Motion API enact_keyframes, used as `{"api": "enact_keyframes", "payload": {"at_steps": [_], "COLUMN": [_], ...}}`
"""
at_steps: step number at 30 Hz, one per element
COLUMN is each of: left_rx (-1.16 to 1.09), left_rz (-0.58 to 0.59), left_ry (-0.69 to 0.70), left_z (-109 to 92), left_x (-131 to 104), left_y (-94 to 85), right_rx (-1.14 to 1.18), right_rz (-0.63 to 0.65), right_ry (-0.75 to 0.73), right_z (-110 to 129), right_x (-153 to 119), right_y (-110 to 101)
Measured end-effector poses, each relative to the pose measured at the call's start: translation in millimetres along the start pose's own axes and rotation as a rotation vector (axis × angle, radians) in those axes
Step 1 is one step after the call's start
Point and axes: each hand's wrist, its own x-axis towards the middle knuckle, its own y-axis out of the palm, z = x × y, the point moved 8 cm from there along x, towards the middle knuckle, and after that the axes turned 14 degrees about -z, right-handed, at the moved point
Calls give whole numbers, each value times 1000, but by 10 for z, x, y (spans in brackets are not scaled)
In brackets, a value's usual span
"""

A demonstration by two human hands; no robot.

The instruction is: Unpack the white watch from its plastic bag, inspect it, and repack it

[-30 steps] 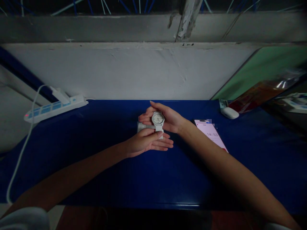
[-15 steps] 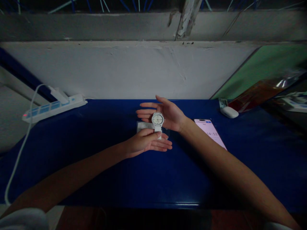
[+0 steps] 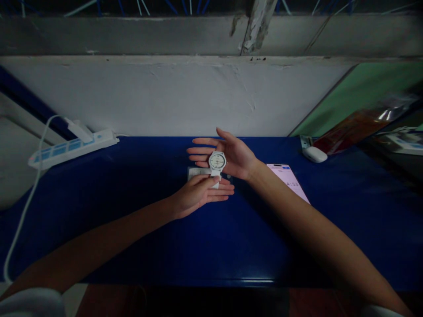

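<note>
A white wristwatch (image 3: pixel 217 161) with a round pale dial is held up over the table, dial facing me. My left hand (image 3: pixel 198 193) pinches its white strap between the thumb and the fingers, which stretch out flat beneath. Just beyond, my right hand (image 3: pixel 236 156) is open, palm turned up and fingers spread to the left; the watch case lies at or against its fingers, and I cannot tell whether it rests on them. Behind the hands, a clear and white flat package (image 3: pixel 193 172) is partly hidden.
On the blue table (image 3: pixel 158 251) a phone (image 3: pixel 291 185) with a lit screen lies by my right forearm. A white power strip (image 3: pixel 74 147) with a cable stands at the left. A white rounded case (image 3: pixel 315 154) and a reddish-brown bag (image 3: pixel 352 125) are at the back right.
The watch and my left hand have shifted very slightly up and left in view. The left hand's grip on the strap and the right hand's open pose stay much the same.
</note>
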Motion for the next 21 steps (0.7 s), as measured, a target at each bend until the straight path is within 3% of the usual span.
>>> {"api": "enact_keyframes", "payload": {"at_steps": [7,9,12,15,18,21], "left_rx": [-12,7,97,424,1012,1371], "left_rz": [26,13,6,-12,-195,-319], "left_ry": [-44,-10,104,381,871,1204], "left_z": [35,-30,-208,-474,-782,-870], "left_x": [11,30,55,30,-102,-210], "left_y": [11,-5,-26,-48,-80,-73], "right_rx": [-120,-238,-523,-918,-1402,-1623], "right_rz": [-125,-167,-187,-148,-78,-82], "right_ry": [-72,-201,-546,-855,-1049,-1097], "right_z": [-50,15,252,442,457,399], "right_x": [38,10,-141,-375,-559,-659], "right_y": [-46,-36,59,223,327,217]}}
